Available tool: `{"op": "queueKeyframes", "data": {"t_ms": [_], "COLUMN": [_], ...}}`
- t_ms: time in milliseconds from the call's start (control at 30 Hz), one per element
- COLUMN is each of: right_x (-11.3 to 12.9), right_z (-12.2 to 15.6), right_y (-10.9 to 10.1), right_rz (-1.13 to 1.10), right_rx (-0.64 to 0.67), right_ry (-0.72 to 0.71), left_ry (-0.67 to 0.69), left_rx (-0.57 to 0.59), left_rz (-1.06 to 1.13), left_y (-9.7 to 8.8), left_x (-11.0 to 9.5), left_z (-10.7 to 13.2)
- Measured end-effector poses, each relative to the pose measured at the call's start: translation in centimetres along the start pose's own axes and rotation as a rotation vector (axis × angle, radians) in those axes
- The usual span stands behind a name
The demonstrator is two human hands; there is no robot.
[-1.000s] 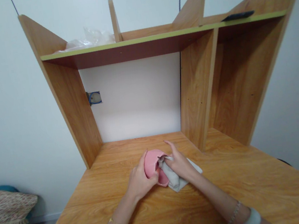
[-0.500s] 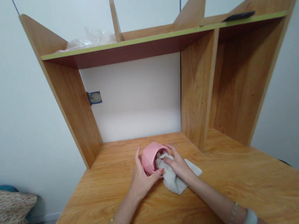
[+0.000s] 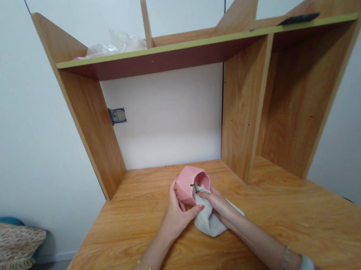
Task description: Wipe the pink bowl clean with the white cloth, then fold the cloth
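Observation:
A pink faceted pot [image 3: 186, 181] is tilted on its side above the desk, its round mouth turned toward the right. My left hand [image 3: 176, 215] grips it from the left, thumb along the lower edge. At the mouth, my right hand [image 3: 216, 200] is closed on a pale grey cloth [image 3: 208, 222]. Part of the cloth is pushed into the opening, and the remainder hangs below and behind the right wrist. A small dark notch or hole shows near the pot's rim. The right fingertips are partly hidden by the cloth and pot.
The wooden desk [image 3: 131, 234] carries a hutch with a shelf [image 3: 167, 48] across it. Clear plastic wrap [image 3: 114, 44] and a flat black object [image 3: 301, 18] lie up there. An open wall socket box [image 3: 118, 115] sits at the back left. A patterned cloth [image 3: 9, 244] covers something at far left.
The pot has turned so its mouth faces me more, showing the notch near the rim. My right hand and the cloth have shifted slightly at the opening. The whole view has moved a little.

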State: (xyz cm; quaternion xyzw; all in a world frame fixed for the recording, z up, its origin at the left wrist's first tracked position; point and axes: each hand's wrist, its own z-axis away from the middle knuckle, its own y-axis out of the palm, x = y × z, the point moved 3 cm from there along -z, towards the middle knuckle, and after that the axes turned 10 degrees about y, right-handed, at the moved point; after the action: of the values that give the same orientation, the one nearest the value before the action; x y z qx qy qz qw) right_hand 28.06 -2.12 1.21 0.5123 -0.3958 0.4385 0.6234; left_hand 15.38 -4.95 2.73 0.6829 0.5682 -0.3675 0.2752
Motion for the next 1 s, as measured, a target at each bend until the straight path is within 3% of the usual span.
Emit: {"op": "queueKeyframes", "data": {"t_ms": [167, 533, 600, 700, 767, 1000], "right_x": [0.3, 1.0, 1.2, 1.9, 2.4, 2.9], "right_z": [0.5, -0.2, -0.8, -1.3, -1.3, -0.7], "right_y": [0.2, 0.6, -0.1, -1.6, -2.4, -2.5], "right_rz": [0.084, 0.32, 0.396, 0.574, 0.693, 0.914], "right_rx": [0.028, 0.165, 0.095, -0.174, -0.274, -0.298], "right_ry": [-0.006, -0.144, -0.204, -0.261, -0.283, -0.305], "left_ry": [-0.07, -0.05, -0.035, 0.003, 0.013, -0.04], "left_rx": [-0.011, -0.04, -0.043, -0.046, -0.026, 0.056], "left_rz": [-0.088, -0.073, -0.104, -0.174, -0.241, -0.548], "left_y": [-0.2, -0.3, -0.4, -0.6, -0.7, -1.5], "left_x": [-0.3, -0.6, -0.7, -0.6, -0.3, -0.6], "left_z": [0.1, -0.1, -0.1, -0.1, -0.1, -0.1]}}
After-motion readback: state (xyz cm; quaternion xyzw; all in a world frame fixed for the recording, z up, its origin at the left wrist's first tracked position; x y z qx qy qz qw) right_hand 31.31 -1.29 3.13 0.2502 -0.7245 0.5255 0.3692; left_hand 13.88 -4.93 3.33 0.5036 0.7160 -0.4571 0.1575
